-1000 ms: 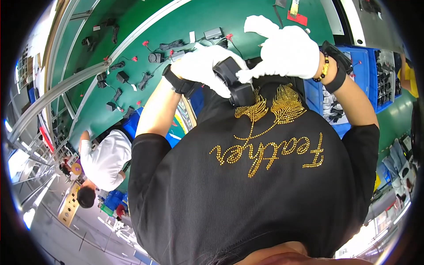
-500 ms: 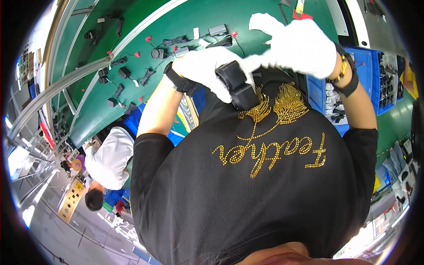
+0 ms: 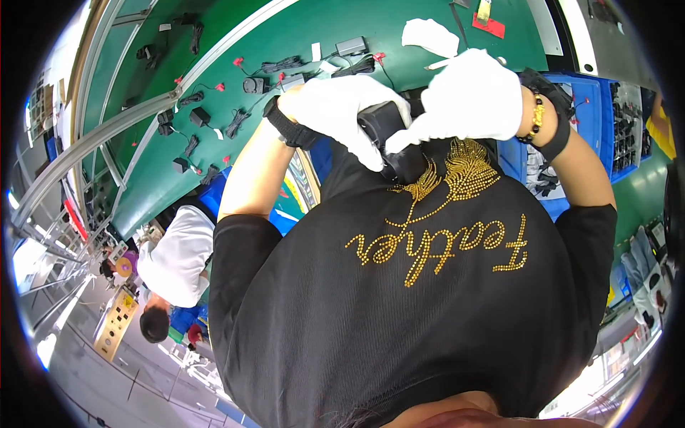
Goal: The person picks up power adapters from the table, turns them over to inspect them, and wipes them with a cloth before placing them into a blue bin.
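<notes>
My left hand (image 3: 346, 107), in a white glove, is closed round a black power adapter (image 3: 384, 120), boxy in shape, in front of my chest. Just below it, toward my shirt, shows a second black block (image 3: 405, 165); whether the two are joined I cannot tell. My right hand (image 3: 471, 96), gloved in white too, has its fingers bent and pressed together, with the fingertips against the adapter's right side. Anything pinched in them is hidden. Beyond that hand a crumpled white cloth or glove (image 3: 429, 37) lies on the green table (image 3: 264, 43), with a thin pen-like stick (image 3: 437, 64) close by.
Several adapters with coiled black cables (image 3: 282, 65) and red tags are spread over the table's left side. Blue bins (image 3: 589, 107) of small parts stand at right. A metal rail (image 3: 107, 146) crosses the left. A person in white (image 3: 175, 253) works at left.
My right hand has moved left and down, its fingers now against the adapter. It has come away from the white cloth, which shows separately. My left hand still holds the adapter.
</notes>
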Demonstrator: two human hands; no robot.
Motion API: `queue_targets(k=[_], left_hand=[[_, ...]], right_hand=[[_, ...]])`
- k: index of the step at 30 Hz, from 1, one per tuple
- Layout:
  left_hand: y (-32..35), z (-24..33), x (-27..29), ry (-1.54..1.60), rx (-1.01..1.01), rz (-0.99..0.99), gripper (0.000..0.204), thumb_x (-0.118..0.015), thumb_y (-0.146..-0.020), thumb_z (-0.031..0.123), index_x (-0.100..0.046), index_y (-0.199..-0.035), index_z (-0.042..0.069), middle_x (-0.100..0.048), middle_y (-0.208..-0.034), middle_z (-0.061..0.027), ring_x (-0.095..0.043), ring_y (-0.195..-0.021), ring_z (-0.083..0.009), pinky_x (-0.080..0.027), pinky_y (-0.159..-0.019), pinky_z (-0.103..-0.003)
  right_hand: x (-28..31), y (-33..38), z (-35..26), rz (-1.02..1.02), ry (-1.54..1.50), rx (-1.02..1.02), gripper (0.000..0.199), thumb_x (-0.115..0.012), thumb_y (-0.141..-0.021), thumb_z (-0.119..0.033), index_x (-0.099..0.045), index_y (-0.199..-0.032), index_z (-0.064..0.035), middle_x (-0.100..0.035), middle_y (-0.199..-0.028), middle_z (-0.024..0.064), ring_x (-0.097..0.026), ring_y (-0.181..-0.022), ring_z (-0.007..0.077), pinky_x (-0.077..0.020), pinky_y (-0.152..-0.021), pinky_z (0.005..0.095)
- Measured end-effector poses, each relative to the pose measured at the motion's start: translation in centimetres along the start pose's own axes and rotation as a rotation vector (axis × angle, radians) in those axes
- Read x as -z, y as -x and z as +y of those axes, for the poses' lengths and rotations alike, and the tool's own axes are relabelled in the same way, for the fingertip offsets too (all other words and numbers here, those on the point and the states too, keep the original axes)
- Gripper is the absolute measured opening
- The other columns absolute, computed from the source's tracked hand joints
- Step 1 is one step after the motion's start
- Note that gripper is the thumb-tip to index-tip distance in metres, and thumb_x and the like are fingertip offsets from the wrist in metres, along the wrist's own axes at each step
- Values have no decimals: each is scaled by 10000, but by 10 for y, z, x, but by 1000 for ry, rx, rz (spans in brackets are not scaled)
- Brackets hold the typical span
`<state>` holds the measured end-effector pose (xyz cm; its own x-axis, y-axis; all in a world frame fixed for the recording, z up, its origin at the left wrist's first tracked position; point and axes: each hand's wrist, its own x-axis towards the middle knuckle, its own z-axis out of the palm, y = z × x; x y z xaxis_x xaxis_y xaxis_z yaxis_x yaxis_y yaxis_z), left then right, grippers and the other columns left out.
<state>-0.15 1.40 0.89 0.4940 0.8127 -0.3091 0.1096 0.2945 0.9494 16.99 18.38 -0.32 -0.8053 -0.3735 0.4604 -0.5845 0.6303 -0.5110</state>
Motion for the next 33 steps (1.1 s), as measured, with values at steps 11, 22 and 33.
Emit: queue_targets(k=[11,22,33], left_hand=[[8,14,-4,-49,-4,106,438,-821,-551,152,-603,-910,27,-595,-827,-34,-571,-782,-166,-451,-710,-280],[17,-15,-7,124,130,209,635,-866,-468,189,-599,-1019,24,-620,-912,-36,-562,-834,-129,-448,-769,-273],[11,-56,-21,549,-249,319,560,-807,-528,103,-597,-1035,-12,-628,-984,-82,-580,-874,-158,-455,-814,-280]], right_hand=[[28,-2,-15,-90,-143,-109,187,-545,-843,-189,-647,-713,-101,-571,-551,-1,-566,-541,183,-386,-916,381],[-16,7,5,53,61,-141,182,-615,-719,-283,-611,-832,-140,-601,-845,43,-556,-740,205,-434,-718,321],[-25,7,24,162,136,-139,207,-623,-719,-318,-617,-783,-121,-509,-628,43,-518,-724,241,-429,-676,390]])
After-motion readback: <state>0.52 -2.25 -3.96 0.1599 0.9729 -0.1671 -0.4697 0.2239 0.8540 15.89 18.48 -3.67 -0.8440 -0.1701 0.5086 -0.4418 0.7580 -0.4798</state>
